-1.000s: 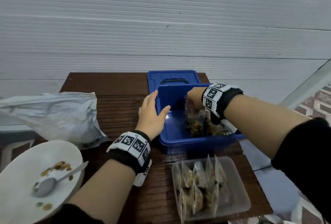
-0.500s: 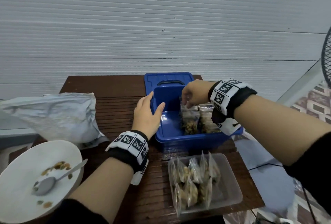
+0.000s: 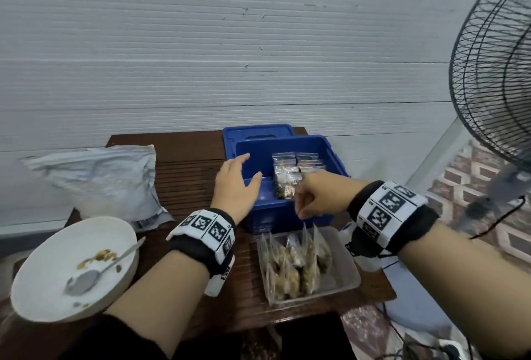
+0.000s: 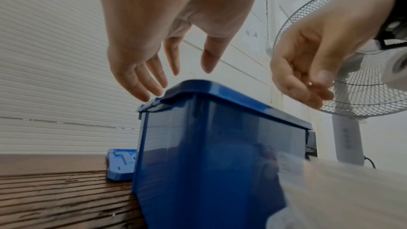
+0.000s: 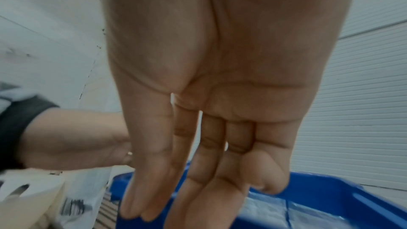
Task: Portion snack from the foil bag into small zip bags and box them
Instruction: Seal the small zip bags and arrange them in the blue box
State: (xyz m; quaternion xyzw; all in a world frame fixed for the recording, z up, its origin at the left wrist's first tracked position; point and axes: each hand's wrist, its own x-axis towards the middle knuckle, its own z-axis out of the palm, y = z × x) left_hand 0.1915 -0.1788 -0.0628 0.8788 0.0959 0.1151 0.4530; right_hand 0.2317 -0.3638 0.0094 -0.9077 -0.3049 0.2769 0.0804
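The blue box stands open at the table's back, with filled zip bags upright inside it. My left hand hovers at the box's left wall with straight, spread fingers just above the rim. My right hand hangs over the box's front rim, fingers loose and empty. In front of the box a clear tray holds several more filled zip bags. The crumpled foil bag lies at the left.
A white bowl with a spoon and snack crumbs sits at the front left. The blue lid lies behind the box. A standing fan is close on the right, and a white wall runs behind the table.
My right hand has let go of the zip bag in the box and drawn back to the front rim. The left hand has lifted off the box's left wall.
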